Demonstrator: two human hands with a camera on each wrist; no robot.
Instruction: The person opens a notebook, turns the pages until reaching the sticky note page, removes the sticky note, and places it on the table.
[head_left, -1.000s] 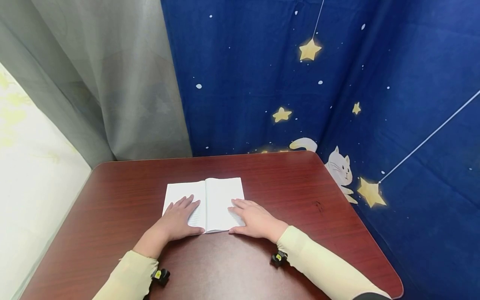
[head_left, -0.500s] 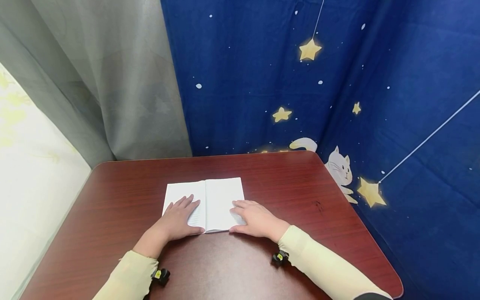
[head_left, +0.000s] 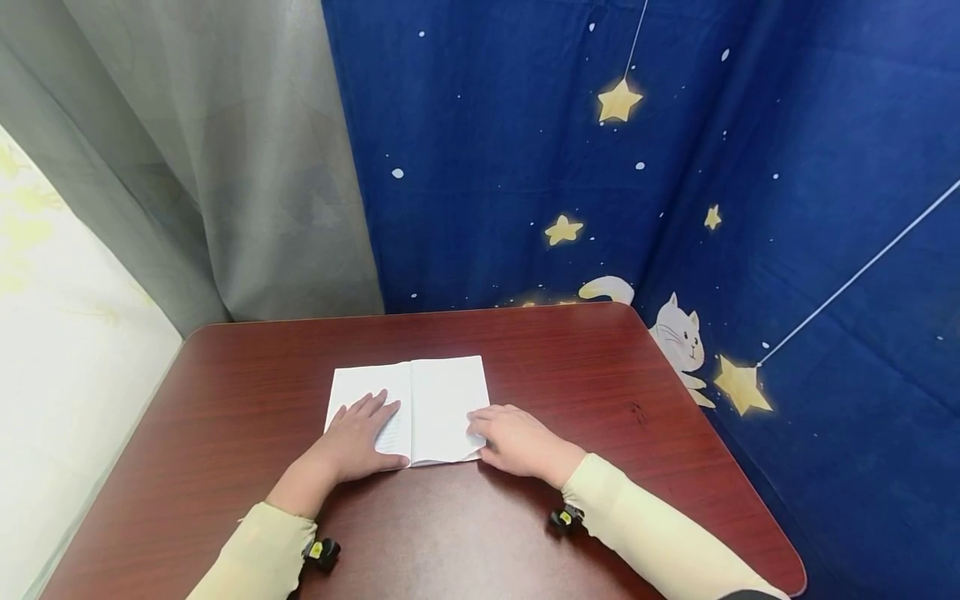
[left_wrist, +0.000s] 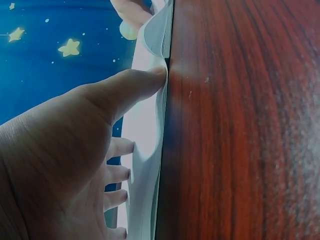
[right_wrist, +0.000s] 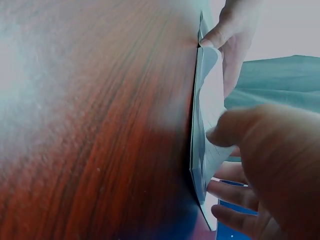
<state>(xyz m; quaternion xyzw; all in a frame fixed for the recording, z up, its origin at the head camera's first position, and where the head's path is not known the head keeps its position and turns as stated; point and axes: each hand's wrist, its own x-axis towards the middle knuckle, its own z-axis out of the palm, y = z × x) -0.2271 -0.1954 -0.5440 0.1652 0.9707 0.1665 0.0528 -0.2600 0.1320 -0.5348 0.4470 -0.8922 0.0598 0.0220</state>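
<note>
Right hand (head_left: 517,440) has slid toward the lower right corner of the notebook (head_left: 442,400).
The open notebook lies mid-frame on the table (head_left: 600,392); left hand (head_left: 356,437) presses flat on its left page, right fingers and thumb pinch its corner pages.

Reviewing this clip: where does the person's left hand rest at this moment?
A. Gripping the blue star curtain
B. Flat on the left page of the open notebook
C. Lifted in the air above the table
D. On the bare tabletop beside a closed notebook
B: in the head view the left hand lies with straight fingers on the left page of the open notebook, which lies on the table.
</note>
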